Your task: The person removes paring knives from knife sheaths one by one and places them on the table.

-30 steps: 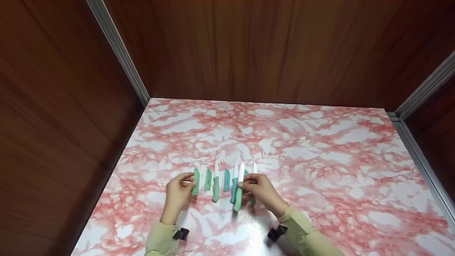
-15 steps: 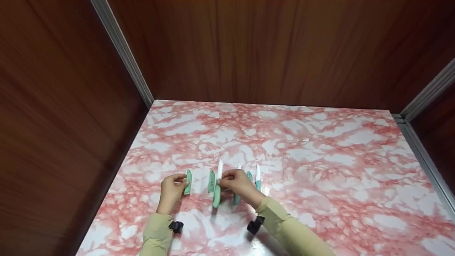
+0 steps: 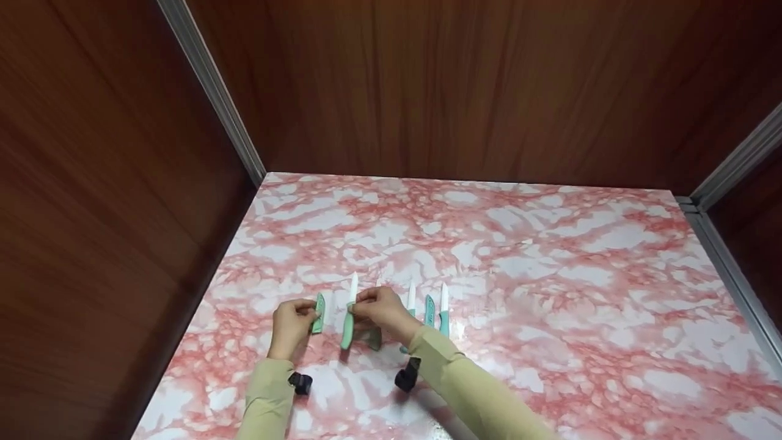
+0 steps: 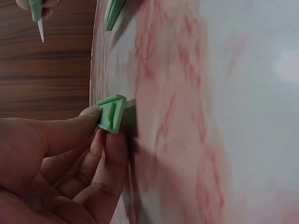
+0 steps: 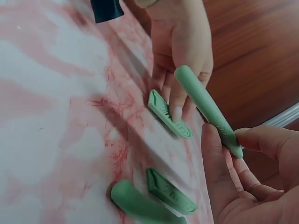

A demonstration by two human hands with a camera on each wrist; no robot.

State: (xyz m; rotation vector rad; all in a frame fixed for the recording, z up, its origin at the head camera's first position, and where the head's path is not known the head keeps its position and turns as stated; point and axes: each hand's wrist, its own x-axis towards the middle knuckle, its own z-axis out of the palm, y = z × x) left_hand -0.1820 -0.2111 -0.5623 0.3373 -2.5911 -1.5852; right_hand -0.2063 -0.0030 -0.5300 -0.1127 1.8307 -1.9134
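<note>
My left hand (image 3: 292, 327) pinches a light green blade sheath (image 3: 319, 313) between thumb and fingers, its slotted end (image 4: 112, 114) facing the left wrist camera. Just to the right, my right hand (image 3: 386, 313) pinches a knife (image 3: 348, 329) with a green handle and a white blade. The blade points away from me, and the knife is apart from the sheath. Below in the right wrist view lie a second green sheath (image 5: 170, 191) and another green knife handle (image 5: 140, 204). In the head view my right hand mostly covers these two.
Right of my right hand lie a teal sheath (image 3: 429, 310), a teal-handled knife (image 3: 444, 315) and another white-bladed knife (image 3: 412, 299), partly hidden by the hand. They rest on a red-and-white marbled table (image 3: 550, 275). Brown wood-grain panels (image 3: 427, 91) stand behind and at the sides.
My right hand has carried the green knife leftward over the other knives toward my left hand. My left hand has shifted slightly left with the sheath.
</note>
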